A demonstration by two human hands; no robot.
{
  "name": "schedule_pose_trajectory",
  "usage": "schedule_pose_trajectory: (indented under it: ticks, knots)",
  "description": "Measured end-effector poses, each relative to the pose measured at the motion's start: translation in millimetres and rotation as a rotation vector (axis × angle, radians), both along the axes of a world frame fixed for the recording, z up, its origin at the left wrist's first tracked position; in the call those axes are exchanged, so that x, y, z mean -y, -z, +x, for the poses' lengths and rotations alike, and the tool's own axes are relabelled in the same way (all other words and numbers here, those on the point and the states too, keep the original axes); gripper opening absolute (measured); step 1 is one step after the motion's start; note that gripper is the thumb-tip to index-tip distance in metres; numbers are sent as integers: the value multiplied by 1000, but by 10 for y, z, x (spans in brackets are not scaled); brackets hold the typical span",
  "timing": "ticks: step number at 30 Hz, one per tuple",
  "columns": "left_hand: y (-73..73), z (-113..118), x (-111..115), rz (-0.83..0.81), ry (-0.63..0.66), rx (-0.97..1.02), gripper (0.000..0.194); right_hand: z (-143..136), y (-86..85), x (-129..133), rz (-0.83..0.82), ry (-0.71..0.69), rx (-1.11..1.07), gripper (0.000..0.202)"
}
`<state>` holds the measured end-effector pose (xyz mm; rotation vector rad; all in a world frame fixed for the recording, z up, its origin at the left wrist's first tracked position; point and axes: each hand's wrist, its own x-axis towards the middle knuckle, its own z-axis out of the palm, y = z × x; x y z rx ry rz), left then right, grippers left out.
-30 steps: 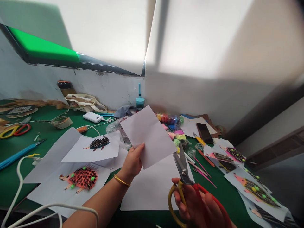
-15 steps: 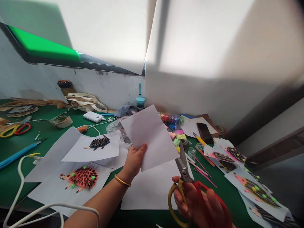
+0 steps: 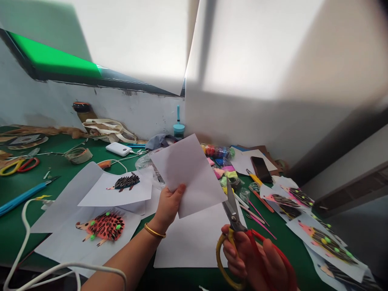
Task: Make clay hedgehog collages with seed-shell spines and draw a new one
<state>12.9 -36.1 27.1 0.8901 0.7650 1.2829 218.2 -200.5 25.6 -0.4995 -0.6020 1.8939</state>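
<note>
Holds paper [image 3: 188, 173] pinched in left grip [image 3: 169, 204], above a white sheet [image 3: 197, 246] lying on the bench [image 3: 294, 242]. Holds scissors [image 3: 234, 220] in right grip [image 3: 242, 254], with parted blades [image 3: 232, 200] near the paper's right corner.

Matt paper sheet [image 3: 194, 173], metal blades [image 3: 233, 211]

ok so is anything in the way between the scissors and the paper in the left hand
Nothing visible: the scissors in the right hand have their blades open, right by a corner of the paper the left hand holds.
</note>
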Motion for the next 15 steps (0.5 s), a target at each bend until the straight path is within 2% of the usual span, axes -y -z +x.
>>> schedule_pose_trajectory:
  ticks: [15]
  knots:
    - [69,-43,5,15,-8,-21,44,42,83,29,-15,-53,-106,74]
